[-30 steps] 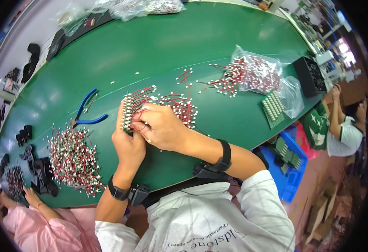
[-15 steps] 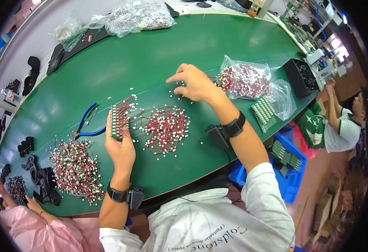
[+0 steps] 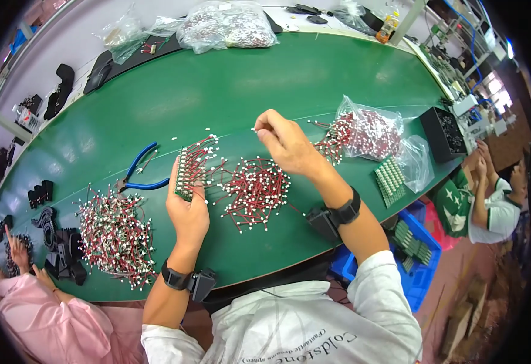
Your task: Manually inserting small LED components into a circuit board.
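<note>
My left hand (image 3: pixel 188 219) is closed around a green circuit board (image 3: pixel 183 173), tilted on edge. A row of red wire leads with white plugs sticks out of the board toward the right. Above the table, my right hand (image 3: pixel 285 142) pinches thumb and forefinger together. A small white plug (image 3: pixel 254 129) shows at its fingertips; the rest of that wire lead is hidden. Between and below my hands lies a loose pile of red wire leads (image 3: pixel 254 191) with white plugs. Blue-handled pliers (image 3: pixel 146 185) rest just left of the board.
A larger heap of wired pieces (image 3: pixel 117 236) lies at left. To the right are a clear bag of leads (image 3: pixel 372 130), a green board panel (image 3: pixel 390 181), a black bin (image 3: pixel 441 133) and a blue crate (image 3: pixel 423 276). Co-workers sit at both sides; one wears a pink sleeve (image 3: pixel 53 315).
My right hand's fingers have gone from spread to a pinch, with a white plug now at the tips. The whole view has shifted slightly; my left hand still grips the board.
</note>
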A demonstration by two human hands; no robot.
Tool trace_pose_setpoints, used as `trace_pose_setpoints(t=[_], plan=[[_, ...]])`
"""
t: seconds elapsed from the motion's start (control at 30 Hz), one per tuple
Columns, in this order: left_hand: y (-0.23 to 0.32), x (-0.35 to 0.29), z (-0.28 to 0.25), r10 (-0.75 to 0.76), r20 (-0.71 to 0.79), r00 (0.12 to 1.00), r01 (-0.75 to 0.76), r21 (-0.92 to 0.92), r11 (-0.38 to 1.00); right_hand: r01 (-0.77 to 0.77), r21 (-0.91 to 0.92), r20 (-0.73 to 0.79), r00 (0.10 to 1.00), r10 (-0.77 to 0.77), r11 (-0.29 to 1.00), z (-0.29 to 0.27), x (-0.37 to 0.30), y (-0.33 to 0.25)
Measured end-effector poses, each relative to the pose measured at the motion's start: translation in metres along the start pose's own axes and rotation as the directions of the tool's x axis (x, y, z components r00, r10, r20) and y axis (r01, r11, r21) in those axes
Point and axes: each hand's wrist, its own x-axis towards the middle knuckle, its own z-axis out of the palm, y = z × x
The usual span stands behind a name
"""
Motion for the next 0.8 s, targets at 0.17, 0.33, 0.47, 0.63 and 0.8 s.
trace_pose_setpoints(t=[0.17,0.33,0.47,0.63,0.8], plan=[[0.003,-0.002,-0.001,-0.114,-0.034,0.993,0.109,-0.112,0.988,-0.144,0.228,0.105,0.987,0.123,0.963,0.022,-0.014,-0.029],[0.000,-0.002,0.000,-0.155,-0.034,0.987,0.149,-0.141,0.979,-0.189,0.356,0.166,0.977,0.137,0.915,0.032,-0.025,-0.041],[-0.003,-0.002,0.001,-0.151,-0.022,0.988,0.146,-0.151,0.978,-0.181,0.396,0.183,0.976,0.115,0.900,0.037,-0.031,-0.046],[-0.003,-0.004,0.004,-0.133,0.013,0.991,0.133,-0.129,0.983,-0.056,0.307,0.106,0.994,0.024,0.950,0.046,-0.038,-0.051],[0.000,-0.007,0.007,-0.107,0.028,0.994,0.110,-0.119,0.987,0.026,0.225,0.105,0.993,-0.051,0.974,0.062,-0.044,-0.051]])
